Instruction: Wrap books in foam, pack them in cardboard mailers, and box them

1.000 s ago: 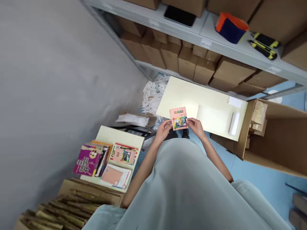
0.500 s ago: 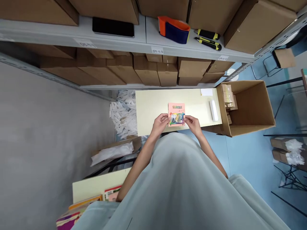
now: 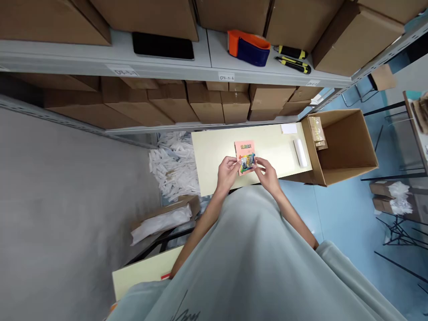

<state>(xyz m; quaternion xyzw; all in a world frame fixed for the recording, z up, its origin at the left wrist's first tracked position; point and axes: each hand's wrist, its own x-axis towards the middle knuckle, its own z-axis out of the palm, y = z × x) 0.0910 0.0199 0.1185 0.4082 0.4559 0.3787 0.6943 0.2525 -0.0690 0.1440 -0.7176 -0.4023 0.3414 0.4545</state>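
A small pink booklet with a colourful picture on its cover is held between my two hands over the cream tabletop. My left hand pinches its lower left edge between thumb and fingers. On the other side, my right hand grips the lower right edge the same way. The booklet tilts slightly, and its cover faces me. A white roll and a white paper slip lie on the table to the right.
An open cardboard box with small packets inside adjoins the table's right end. Ahead, a shelf bears cartons, a black phone, an orange-and-blue strap and utility knives. White scraps are heaped left of the table.
The booklet has turned slightly and tilted, staying in both hands. My view has shifted a little, so the shelf sits lower and fewer books show at lower left.
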